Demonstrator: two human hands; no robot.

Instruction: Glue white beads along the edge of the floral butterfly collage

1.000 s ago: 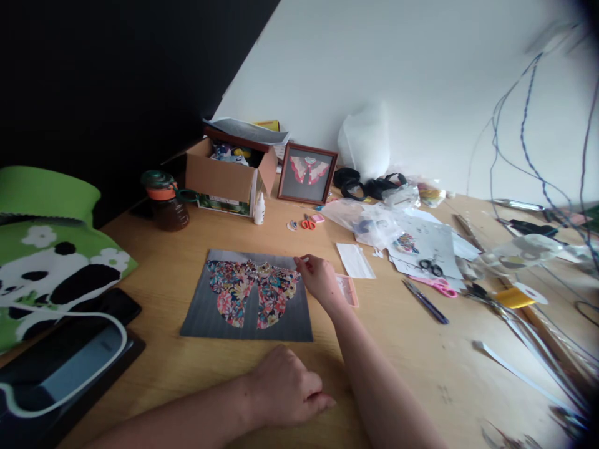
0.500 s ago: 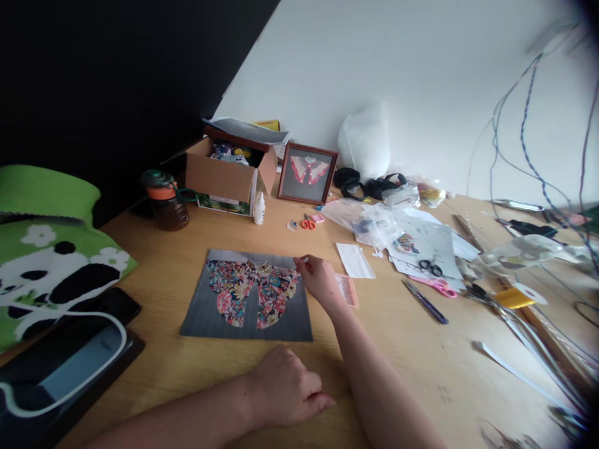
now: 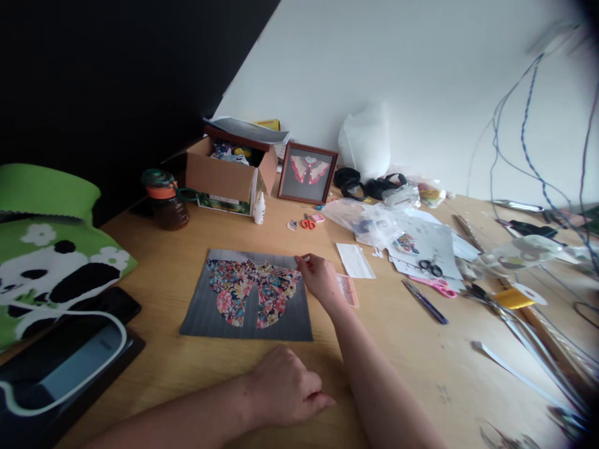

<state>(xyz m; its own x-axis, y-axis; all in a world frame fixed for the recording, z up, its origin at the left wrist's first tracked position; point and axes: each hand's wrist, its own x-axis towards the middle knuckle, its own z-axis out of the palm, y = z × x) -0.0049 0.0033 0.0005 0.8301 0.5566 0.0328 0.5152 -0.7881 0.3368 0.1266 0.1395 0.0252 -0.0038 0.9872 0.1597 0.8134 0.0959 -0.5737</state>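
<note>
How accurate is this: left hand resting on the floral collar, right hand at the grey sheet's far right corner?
The left hand rests on the wooden table, not the floral collar, as the head view shows. The rest is accurate.

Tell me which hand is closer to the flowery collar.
Right. The right hand is at the right end of the flowery collar; the left hand is farther off, over the desk on the near side.
</note>
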